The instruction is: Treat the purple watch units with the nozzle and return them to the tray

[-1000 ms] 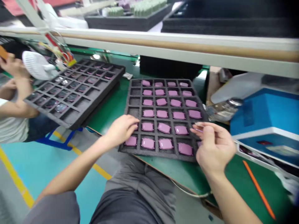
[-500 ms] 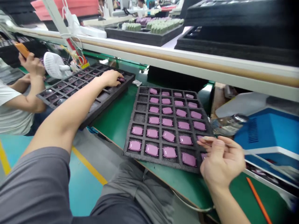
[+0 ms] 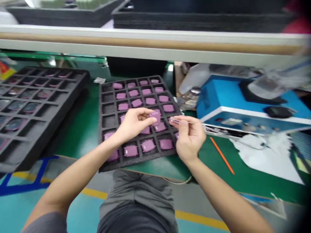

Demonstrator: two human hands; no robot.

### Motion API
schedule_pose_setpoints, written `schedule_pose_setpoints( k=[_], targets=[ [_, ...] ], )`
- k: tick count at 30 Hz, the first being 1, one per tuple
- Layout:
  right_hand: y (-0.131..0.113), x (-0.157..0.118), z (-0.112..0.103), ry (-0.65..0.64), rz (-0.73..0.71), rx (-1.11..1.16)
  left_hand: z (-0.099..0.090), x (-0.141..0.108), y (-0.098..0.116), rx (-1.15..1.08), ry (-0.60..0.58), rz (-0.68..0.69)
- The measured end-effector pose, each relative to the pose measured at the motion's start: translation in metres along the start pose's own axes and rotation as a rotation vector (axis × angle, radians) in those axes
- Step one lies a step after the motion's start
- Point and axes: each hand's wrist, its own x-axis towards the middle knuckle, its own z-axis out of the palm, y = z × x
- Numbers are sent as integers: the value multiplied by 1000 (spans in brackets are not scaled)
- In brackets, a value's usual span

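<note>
My left hand (image 3: 133, 124) is over the middle of a black foam tray (image 3: 108, 121), its thumb and fingers pinching a purple watch-case-like piece (image 3: 156, 116) held tilted up. My right hand (image 3: 190, 136) is closed at the tray's right edge. Its thumb and fingertips pinch something thin and light (image 3: 175, 120), too small and blurred to name. Similar purple pieces (image 3: 130, 150) lie in most compartments of the tray; several compartments in the left column hold none. The hands hide some compartments.
Another foam tray (image 3: 54, 113) with dark, glossy pieces stands at the left. To the right are a blue machine (image 3: 211, 97), a clear jar (image 3: 190, 98), an orange stick (image 3: 221, 155) and white paper (image 3: 269, 158). A shelf rail (image 3: 145, 45) crosses above the bench.
My left hand has come from the left tray to above the middle tray with a purple piece. My right hand stays pinched near the middle tray's right edge. The view has turned right.
</note>
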Motion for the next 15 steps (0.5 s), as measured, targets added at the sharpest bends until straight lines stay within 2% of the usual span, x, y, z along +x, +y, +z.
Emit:
schedule_pose_setpoints(
  k=[3, 7, 15],
  targets=[
    [2, 4, -3, -53, -38, -20, 23, 9, -7, -147, 28, -70],
    [1, 4, -7, -142, -72, -70, 28, 11, -9, -217, 34, -88],
    [-4, 7, -7, -137, -75, -73, 36, 6, -8, -233, 41, -43]
  ],
)
